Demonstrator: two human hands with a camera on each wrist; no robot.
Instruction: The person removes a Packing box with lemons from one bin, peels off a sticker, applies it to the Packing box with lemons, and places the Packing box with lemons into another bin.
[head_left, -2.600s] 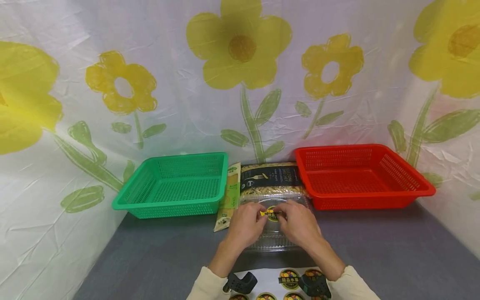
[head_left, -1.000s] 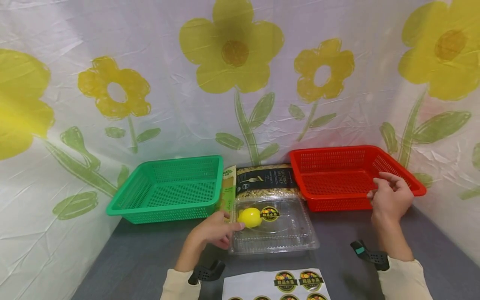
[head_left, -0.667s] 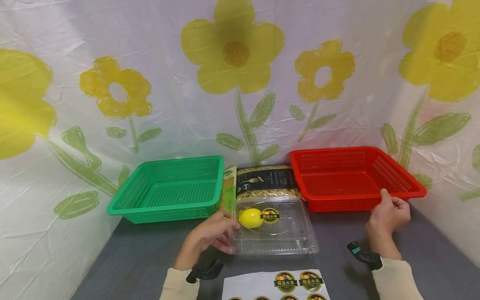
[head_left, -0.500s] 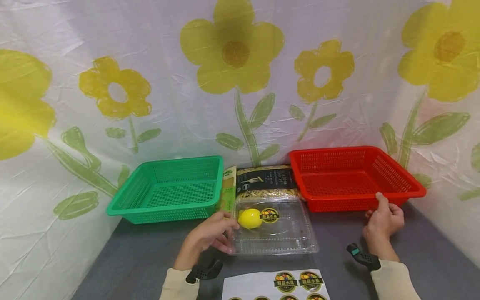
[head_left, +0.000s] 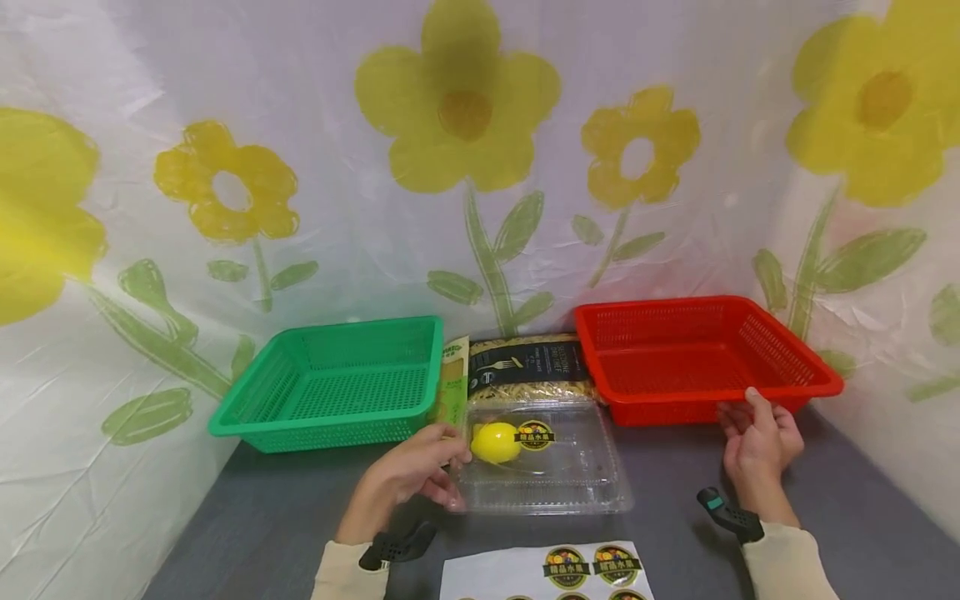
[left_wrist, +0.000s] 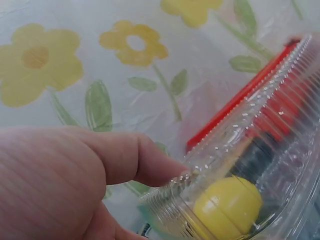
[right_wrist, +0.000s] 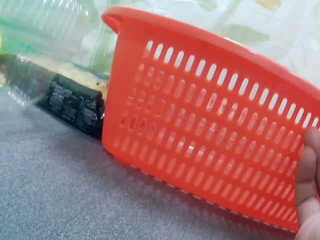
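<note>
A clear plastic clamshell box [head_left: 577, 467] lies in the middle of the table, with a yellow lemon [head_left: 496, 442] inside at its left. On its lid sits a round black-and-gold sticker [head_left: 534, 435]. My left hand [head_left: 411, 475] grips the box's left edge; the left wrist view shows the thumb [left_wrist: 160, 167] on its ridged rim, while the fingertips are mostly hidden. At the right, my right hand [head_left: 765, 450] holds the front rim of a red plastic basket [head_left: 667, 412], thumb on the rim and fingers under it against the slotted wall.
Behind the box lie a pasta bag [head_left: 566, 360] and a narrow green package [head_left: 452, 392]. A green basket [head_left: 337, 427] stands at the left. Near the front edge is a white sheet of round stickers [head_left: 495, 575]. A flowered curtain [head_left: 375, 250] hangs at the back.
Both hands have left the box lid, where the sticker now lies. My left hand went to the box's left edge; my right hand moved right and took the red basket's front rim.
</note>
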